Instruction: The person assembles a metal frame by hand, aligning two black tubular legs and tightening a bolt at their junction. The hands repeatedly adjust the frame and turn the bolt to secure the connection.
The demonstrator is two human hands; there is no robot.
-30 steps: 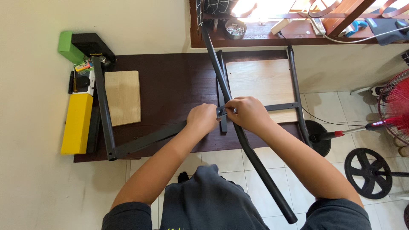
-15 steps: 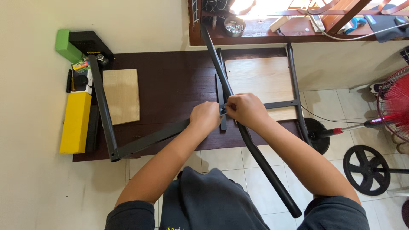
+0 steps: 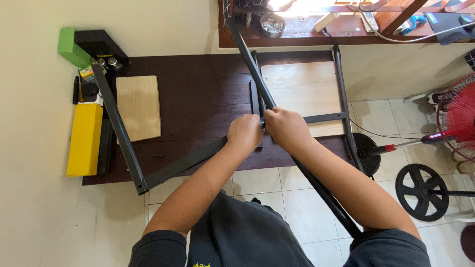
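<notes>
Both hands meet at frame centre: the left hand [image 3: 245,134] and right hand [image 3: 287,129] are closed around a long black metal tube [image 3: 252,69] running from upper centre to lower right. It looks stiff, smooth and fairly heavy, best gripped mid-length. Around them lie the dark worktop [image 3: 198,89], a pale wooden board [image 3: 138,106] and a yellow box [image 3: 85,138] at left.

- We see a cream wall [image 3: 29,212] on the left.
- White floor tiles [image 3: 277,198] lie below a dark brown table [image 3: 198,84].
- Sunlight falls on a wooden ledge [image 3: 307,34].
- A red fan [image 3: 457,116] stands at right.
</notes>
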